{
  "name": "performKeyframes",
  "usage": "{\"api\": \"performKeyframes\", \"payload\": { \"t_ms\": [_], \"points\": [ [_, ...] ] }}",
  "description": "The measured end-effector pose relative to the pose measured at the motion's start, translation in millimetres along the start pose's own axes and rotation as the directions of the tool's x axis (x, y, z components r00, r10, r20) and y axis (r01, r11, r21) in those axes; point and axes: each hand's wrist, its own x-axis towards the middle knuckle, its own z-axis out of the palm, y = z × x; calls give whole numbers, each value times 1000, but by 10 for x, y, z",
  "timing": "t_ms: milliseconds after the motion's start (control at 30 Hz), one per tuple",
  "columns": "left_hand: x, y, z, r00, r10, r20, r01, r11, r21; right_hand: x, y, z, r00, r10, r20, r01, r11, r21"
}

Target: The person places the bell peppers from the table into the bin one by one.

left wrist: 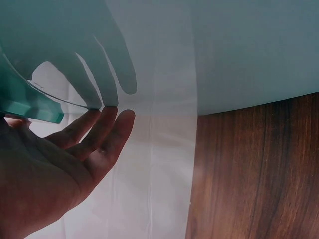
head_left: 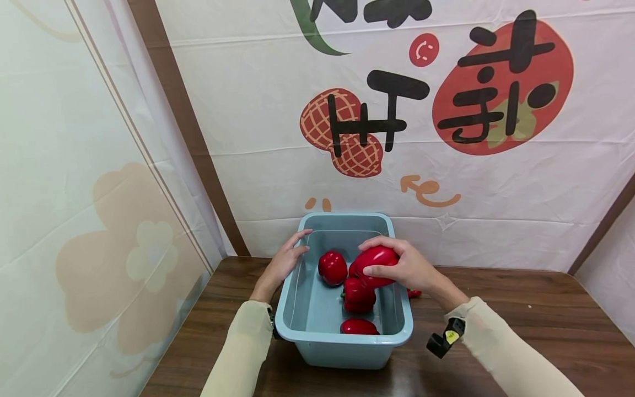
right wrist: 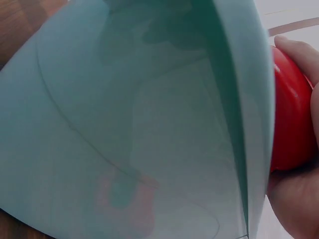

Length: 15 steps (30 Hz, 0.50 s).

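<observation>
My right hand [head_left: 404, 270] grips a glossy red bell pepper [head_left: 375, 259] over the right side of a light blue plastic basin [head_left: 342, 337]. The right wrist view shows this pepper [right wrist: 294, 117] beyond the basin's rim [right wrist: 254, 99], between thumb and fingers. Inside the basin lie a red bell pepper [head_left: 332, 268] at the left, another pepper [head_left: 359, 298] below the held one, and a third [head_left: 358, 326] near the front wall. My left hand [head_left: 284, 264] rests on the left rim; in the left wrist view its fairly straight fingers [left wrist: 104, 134] touch the outer wall.
The basin stands on a brown wooden table [head_left: 511, 325]. A small red piece [head_left: 414, 293] shows beside its right wall, mostly hidden. A printed white cloth [head_left: 268, 182] hangs behind the table, and another cloth panel [head_left: 124, 264] hangs at the left.
</observation>
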Motion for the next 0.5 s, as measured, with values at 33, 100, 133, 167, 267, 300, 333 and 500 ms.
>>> {"api": "performKeyframes", "payload": {
  "t_ms": [33,100,133,167,267,300,333,500],
  "points": [
    [-16,32,-3,1000,-8,6,8,1000,1,2,-5,8,1000,5,1,-5,1000,1],
    [-86,141,-4,1000,-21,14,21,1000,6,12,-2,20,1000,9,6,-9,1000,1],
    [-136,207,-4,1000,-24,17,24,1000,8,17,0,26,1000,9,8,-9,1000,0],
    [-132,204,-1,1000,-25,14,25,1000,7,22,4,31,1000,6,12,-7,1000,0],
    [-107,145,9,1000,-12,-4,12,1000,8,30,17,50,1000,4,21,-4,1000,0],
    [-77,97,13,1000,-8,-11,8,1000,4,30,21,54,1000,4,24,-4,1000,-1],
    [-38,37,14,1000,0,-14,0,1000,1,31,24,57,1000,4,26,-4,1000,-1],
    [14,-24,8,1000,5,-13,-5,1000,-11,37,34,68,999,8,34,-8,1000,0]
  ]
}}
